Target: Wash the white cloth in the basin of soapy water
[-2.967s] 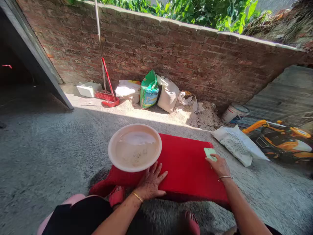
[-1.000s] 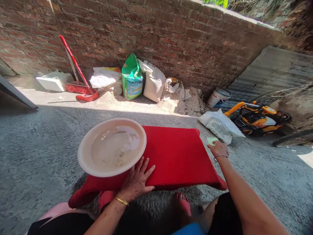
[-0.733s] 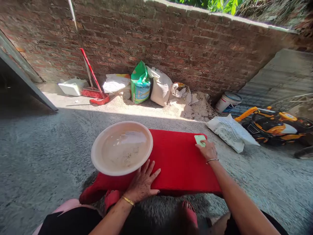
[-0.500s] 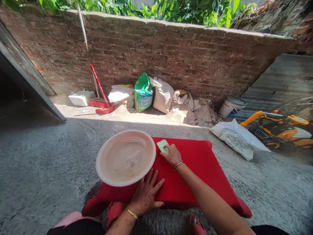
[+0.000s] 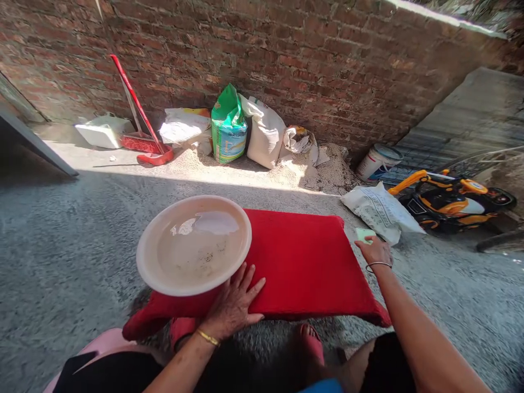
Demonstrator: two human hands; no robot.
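Note:
A red cloth (image 5: 298, 262) covers a low bench-like surface in front of me. My left hand (image 5: 233, 305) lies flat on its near edge with fingers spread, the fingertips beside the rim of a pale pink basin (image 5: 147, 267). Cloudy water with dark specks fills the basin, which stands on the left part of the red cloth. Just past the right edge of the cloth, my right hand (image 5: 375, 252) grips a pale green rectangular block (image 5: 365, 234). Its exact kind is unclear, and my fingers partly hide it.
Against the brick wall (image 5: 327, 76) stand a red broom and dustpan (image 5: 155, 158), a green bag (image 5: 229, 131), a beige sack (image 5: 266, 136) and a bucket (image 5: 376, 164). A white sack (image 5: 372, 210) and a yellow-black ride-on toy (image 5: 454, 202) are at the right.
My right hand has swept the green block rightward, from beside the basin to beyond the cloth's right edge. My left hand stays by the basin. The view has tilted down.

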